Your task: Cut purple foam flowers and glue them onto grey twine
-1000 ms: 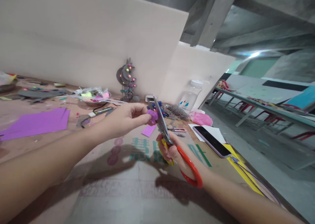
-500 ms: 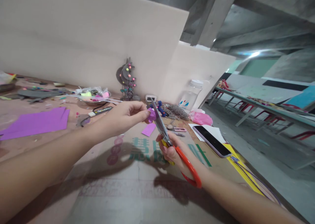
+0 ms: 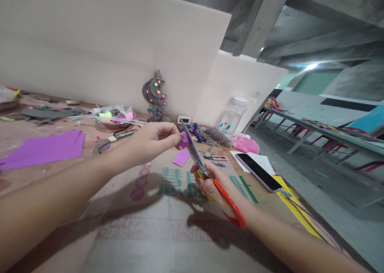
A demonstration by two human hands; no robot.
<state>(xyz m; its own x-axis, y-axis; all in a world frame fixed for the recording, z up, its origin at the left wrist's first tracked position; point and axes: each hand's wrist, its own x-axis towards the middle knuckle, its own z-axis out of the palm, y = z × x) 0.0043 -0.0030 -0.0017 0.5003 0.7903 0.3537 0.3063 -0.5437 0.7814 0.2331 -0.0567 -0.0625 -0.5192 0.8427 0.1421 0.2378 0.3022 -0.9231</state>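
Note:
Between thumb and fingers, my left hand [image 3: 159, 142] pinches a small purple piece [image 3: 184, 140], paper or felt. My right hand [image 3: 210, 181] grips scissors [image 3: 195, 153] with orange and yellow handles. Their blades point up and away and lie against the right side of the small piece; whether they are closed on it I cannot tell. Below the piece, a purple rectangle [image 3: 181, 157] rests on the printed cardboard [image 3: 135, 233]. Larger purple sheets [image 3: 48, 148] lie to the left of my left forearm.
A phone [image 3: 258, 172] lies on white paper at the right. Behind my hands are a blue glue gun [image 3: 196, 133], grey yarn [image 3: 217, 136], a water bottle [image 3: 232, 115] and a pink bundle [image 3: 246, 144]. A grey moon-shaped ornament [image 3: 155, 95] stands against the white board [image 3: 114, 45].
The scissor blades have tilted slightly left, their tip shifting a little left over the purple piece. Both hands keep their grips, almost in the same place.

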